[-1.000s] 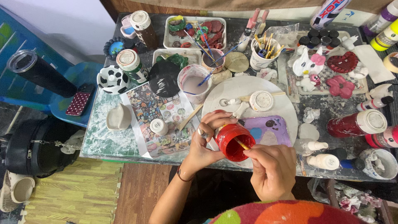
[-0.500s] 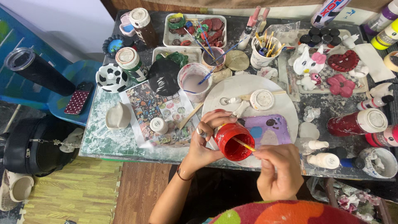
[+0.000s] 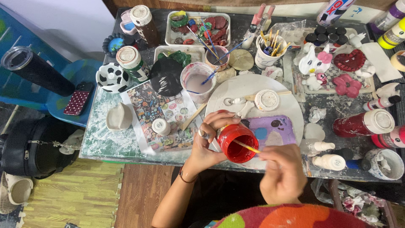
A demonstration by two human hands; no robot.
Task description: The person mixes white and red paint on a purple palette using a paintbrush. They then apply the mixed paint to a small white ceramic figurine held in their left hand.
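The left hand (image 3: 206,141) keeps its grip closed round the open red paint jar (image 3: 236,142) above the bench (image 3: 126,143) edge, while the right hand (image 3: 283,173), pinching the thin brush (image 3: 247,147), has drawn back slightly, its tip still dipped inside.

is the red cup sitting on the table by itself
No, the left hand holds the red cup up off the table while the right hand dips a thin brush into it.

Right hand (image 3: 283,173): motion-blurred; fingers indistinct.
Brush (image 3: 247,147): tip hidden inside red jar (image 3: 235,142).
Yellow bottle (image 3: 393,34): cut by right edge.
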